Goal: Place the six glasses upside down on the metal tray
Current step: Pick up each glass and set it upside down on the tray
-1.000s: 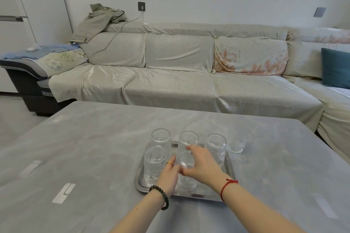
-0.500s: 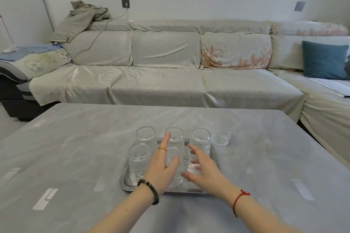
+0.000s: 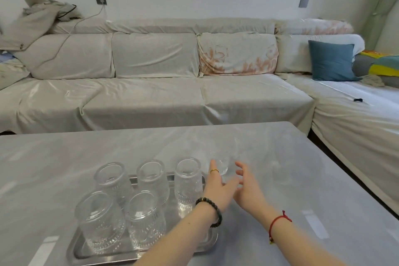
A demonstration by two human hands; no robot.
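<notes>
A metal tray [image 3: 86, 252] lies on the grey table at the lower left. Several clear ribbed glasses stand upside down on it, among them one at the front left [image 3: 100, 222], one at the front middle [image 3: 145, 220] and one at the back right [image 3: 188, 181]. One more clear glass [image 3: 223, 161] stands on the table just right of the tray, blurred. My left hand [image 3: 219, 190] and my right hand [image 3: 248, 190] reach toward it with fingers spread, one on each side, just short of it. Neither hand holds anything.
The grey table [image 3: 302, 179] ends at a right edge close to a cloth-covered sofa [image 3: 151, 97] that wraps around the back and right. A blue cushion [image 3: 331, 60] sits on the sofa at the right.
Both hands have left the front middle glass on the tray and moved right and forward toward the glass on the table. The camera view has turned to the right.
</notes>
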